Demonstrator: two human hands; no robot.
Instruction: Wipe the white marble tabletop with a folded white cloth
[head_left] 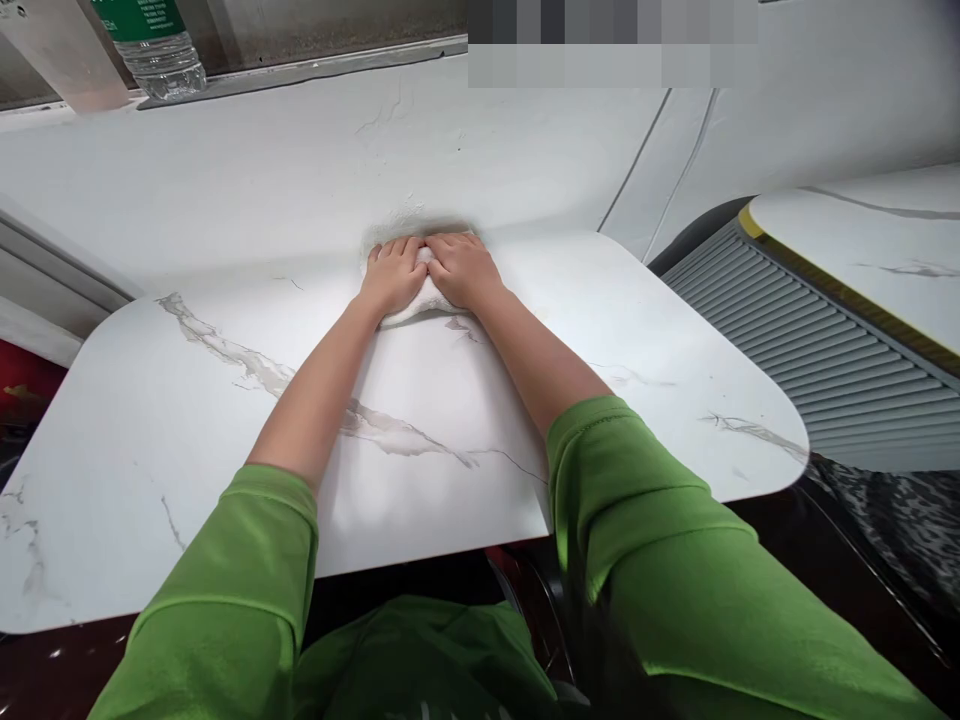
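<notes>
Both arms reach forward over a white marbled table (pixel 420 400). At its far edge, by the wall, a whitish cloth (pixel 427 300) lies folded on the surface. My left hand (pixel 394 273) presses down on the cloth's left part, fingers wrapped over it. On the right part rests my right hand (pixel 465 270), its fingers curved over the cloth too. The thumbs almost meet in the middle, and the cloth shows between and below the hands.
A white wall (pixel 300 160) rises behind the table. On the ledge at the upper left stand a green-labelled bottle (pixel 166 65) and a translucent cup (pixel 67 55). To the right is another marbled table (pixel 877 240) beside a ribbed grey panel (pixel 817 360).
</notes>
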